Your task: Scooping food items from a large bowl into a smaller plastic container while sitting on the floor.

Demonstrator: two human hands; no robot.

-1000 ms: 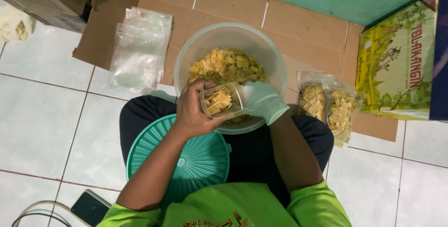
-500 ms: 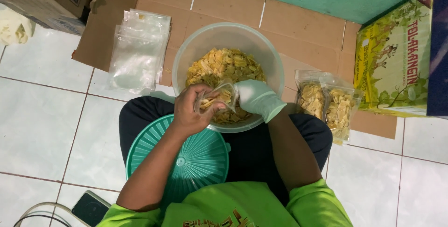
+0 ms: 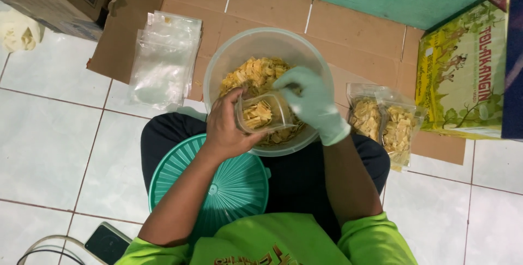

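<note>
Change: clear pouch (image 3: 264,113) now lifted higher over bowl (image 3: 218,74), mouth open.
Left hand (image 3: 226,129): bare, grips pouch.
Right hand (image 3: 310,101): gloved, fingers curled at pouch mouth.
Contents: flat yellow chips (image 3: 256,71).
Lid (image 3: 218,189): ribbed teal plastic, on lap.

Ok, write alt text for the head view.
Seen from above, a seated person's bare left hand holds a small clear bag of yellow chips over a clear bowl while the gloved right hand fills it. Empty bags lie left, filled bags right, a green lid on the lap.
</note>
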